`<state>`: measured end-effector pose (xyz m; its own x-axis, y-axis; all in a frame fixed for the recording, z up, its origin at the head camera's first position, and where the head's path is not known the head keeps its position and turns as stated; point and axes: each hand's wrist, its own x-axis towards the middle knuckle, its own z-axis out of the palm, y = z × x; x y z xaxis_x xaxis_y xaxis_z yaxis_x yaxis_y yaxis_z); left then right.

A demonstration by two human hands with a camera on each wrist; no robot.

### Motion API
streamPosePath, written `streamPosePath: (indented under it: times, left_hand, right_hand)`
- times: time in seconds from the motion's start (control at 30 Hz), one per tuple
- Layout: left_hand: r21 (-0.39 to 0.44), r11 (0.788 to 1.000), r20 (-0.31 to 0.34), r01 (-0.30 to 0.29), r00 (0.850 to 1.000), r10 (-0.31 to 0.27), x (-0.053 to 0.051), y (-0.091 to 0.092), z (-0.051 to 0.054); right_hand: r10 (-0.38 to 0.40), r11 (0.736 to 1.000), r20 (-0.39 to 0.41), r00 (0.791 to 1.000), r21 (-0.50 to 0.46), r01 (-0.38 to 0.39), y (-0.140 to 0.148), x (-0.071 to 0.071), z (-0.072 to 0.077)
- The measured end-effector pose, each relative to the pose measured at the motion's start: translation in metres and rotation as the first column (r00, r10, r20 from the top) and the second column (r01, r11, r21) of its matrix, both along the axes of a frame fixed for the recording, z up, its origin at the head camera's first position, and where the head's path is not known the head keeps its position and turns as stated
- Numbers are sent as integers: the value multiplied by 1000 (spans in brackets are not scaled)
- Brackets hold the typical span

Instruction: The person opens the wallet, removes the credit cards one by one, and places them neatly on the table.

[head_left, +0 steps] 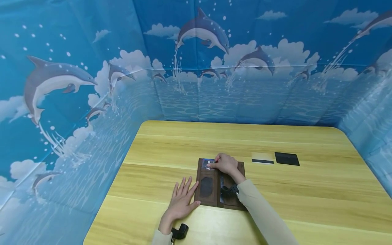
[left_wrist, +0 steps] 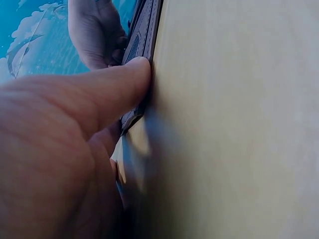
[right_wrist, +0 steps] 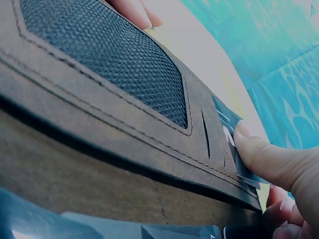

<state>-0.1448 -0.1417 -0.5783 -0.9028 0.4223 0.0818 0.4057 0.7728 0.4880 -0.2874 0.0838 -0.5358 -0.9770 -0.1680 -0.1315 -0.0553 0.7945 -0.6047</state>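
Observation:
An open brown leather wallet (head_left: 212,173) lies on the table, with a dark mesh window (right_wrist: 109,62) in its left panel. At the top of that panel a blue and dark card (head_left: 205,163) sits partly in a slot. My right hand (head_left: 226,164) holds this card, the thumb (right_wrist: 259,154) on its face and the other fingers curled near its edge. My left hand (head_left: 181,203) lies spread beside the wallet, its fingers straight; fingertip and thumb touch the left side and lower corner. Another card (head_left: 222,182) shows along the wallet's inner fold, partly hidden by the right wrist.
A white card with a dark stripe (head_left: 262,158) and a black card (head_left: 287,158) lie on the wooden table (head_left: 321,190) to the right of the wallet. A blue dolphin-print curtain (head_left: 245,98) stands around the table's back and sides. Each wrist carries a small black camera (head_left: 180,232).

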Motion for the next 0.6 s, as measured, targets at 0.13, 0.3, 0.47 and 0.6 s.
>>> streamPosePath:
  times: [0.13,0.3,0.47,0.6]
  left_hand:
    - [-4,1000,3,1,1000,-1,0,-1,0]
    - [-7,1000,15,2,1000,-2,0,-1,2]
    - [-8,1000,41,3,999,-3,1,-2,3]
    - [-11,1000,17,8,1000,-8,0,-3,2]
  right_hand:
    - [-23,1000,-2,1000,-9,23,-1,-1,-1]
    - [-72,997,-8,997,-31,72,-2,1,-3]
    - [-133,989,-6,991,-57,133,-4,2,-7]
    - [-165,983,-11,986,-87,163,-6,1,-8]
